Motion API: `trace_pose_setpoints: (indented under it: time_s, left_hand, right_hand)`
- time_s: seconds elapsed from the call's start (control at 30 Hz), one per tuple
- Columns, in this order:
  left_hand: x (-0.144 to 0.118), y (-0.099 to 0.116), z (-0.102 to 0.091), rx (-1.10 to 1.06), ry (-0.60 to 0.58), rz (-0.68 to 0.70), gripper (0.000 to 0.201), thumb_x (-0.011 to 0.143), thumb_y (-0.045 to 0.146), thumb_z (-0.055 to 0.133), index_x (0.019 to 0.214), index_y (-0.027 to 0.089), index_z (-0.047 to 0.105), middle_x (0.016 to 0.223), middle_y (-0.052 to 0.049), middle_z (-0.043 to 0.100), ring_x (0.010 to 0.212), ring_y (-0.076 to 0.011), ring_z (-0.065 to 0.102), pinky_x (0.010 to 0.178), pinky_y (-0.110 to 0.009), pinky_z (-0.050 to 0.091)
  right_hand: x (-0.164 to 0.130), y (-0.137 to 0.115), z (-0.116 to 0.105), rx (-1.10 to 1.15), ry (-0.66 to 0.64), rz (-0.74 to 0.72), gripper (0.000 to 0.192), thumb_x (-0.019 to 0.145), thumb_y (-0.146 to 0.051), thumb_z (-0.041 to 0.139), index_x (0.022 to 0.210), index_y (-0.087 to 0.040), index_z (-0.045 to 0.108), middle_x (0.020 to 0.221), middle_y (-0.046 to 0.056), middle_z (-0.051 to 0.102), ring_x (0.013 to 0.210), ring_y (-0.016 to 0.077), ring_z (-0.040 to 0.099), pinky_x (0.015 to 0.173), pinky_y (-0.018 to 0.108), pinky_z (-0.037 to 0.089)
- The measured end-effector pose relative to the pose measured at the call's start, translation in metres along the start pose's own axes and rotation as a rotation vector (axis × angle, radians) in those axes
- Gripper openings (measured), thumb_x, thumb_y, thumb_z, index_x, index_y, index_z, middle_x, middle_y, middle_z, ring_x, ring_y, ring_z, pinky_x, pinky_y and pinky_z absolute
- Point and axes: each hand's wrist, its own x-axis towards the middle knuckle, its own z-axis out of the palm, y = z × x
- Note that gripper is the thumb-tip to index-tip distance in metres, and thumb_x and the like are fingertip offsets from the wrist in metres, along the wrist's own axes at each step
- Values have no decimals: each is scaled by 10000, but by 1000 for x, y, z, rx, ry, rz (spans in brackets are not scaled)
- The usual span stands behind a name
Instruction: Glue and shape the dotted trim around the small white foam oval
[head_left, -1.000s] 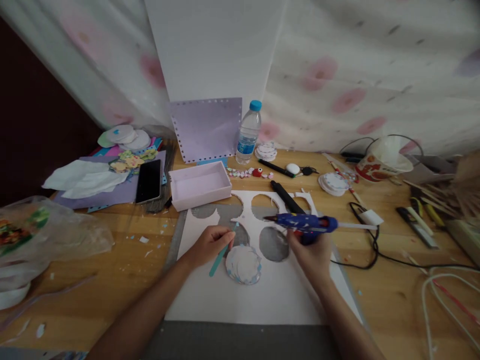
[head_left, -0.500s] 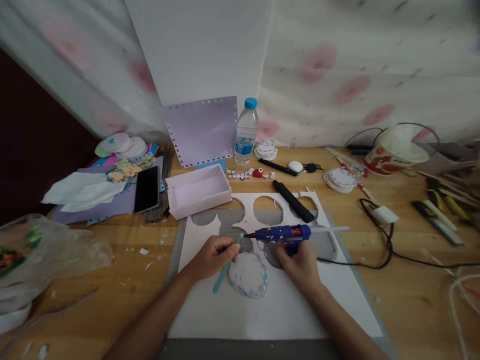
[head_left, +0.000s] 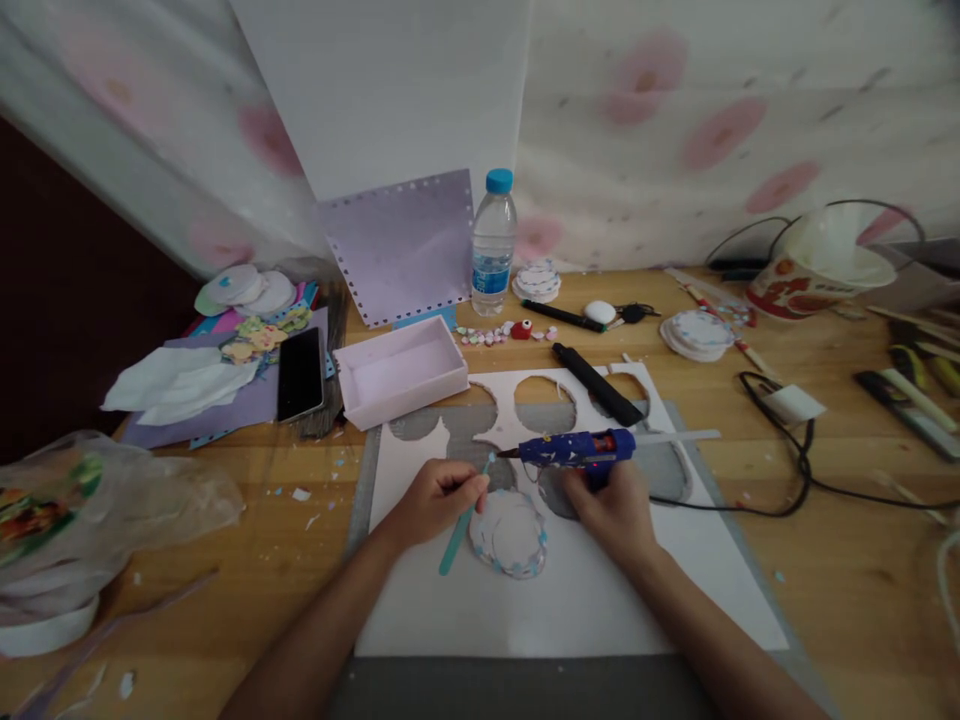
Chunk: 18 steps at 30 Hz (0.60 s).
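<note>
At the centre of the white sheet [head_left: 570, 600], both forearms reach in from six o'clock. The left hand [head_left: 435, 497] curls tight around a teal stick [head_left: 457, 530], its tip at one o'clock. The right hand [head_left: 611, 505] grips the blue glue gun [head_left: 574, 448], nozzle at nine o'clock, touching the stick's tip. The paper disc [head_left: 512, 518] lies between both hands.

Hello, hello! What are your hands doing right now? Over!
Left hand holds teal stick. Right hand holds blue glue gun, nozzle at stick's tip. Paper disc between hands. Nothing blocking.
</note>
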Motion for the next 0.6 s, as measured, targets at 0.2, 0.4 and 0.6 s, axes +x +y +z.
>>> trace_pose_setpoints:
  time_s: [0.2, 0.4, 0.6]
  left_hand:
    - [0, -2, 0, 1, 4, 10, 411, 900, 343, 475, 558, 150, 597, 533, 11, 539, 521, -96, 468, 527, -212, 343]
    - [0, -5, 0, -1, -8, 19, 403, 907, 339, 485, 576, 144, 607, 553, 11, 546, 529, -93, 466, 528, -211, 341]
    - [0, -6, 0, -12, -15, 8, 398, 908, 333, 483, 576, 145, 596, 554, 16, 543, 530, -89, 464, 534, -209, 341]
  right_hand:
    - [-1, 3, 1, 5, -20, -23, 145, 731, -323, 535, 650, -222, 471, 548, -12, 527, 480, 148, 487, 473, 268, 369]
    - [-1, 3, 1, -10, -45, -9, 142, 726, -326, 531, 656, -222, 465, 583, 5, 525, 496, 157, 480, 488, 284, 364]
    - [-1, 2, -1, -15, -52, -7, 97, 728, -300, 537, 704, -220, 489, 598, -4, 516, 503, 153, 471, 476, 270, 353]
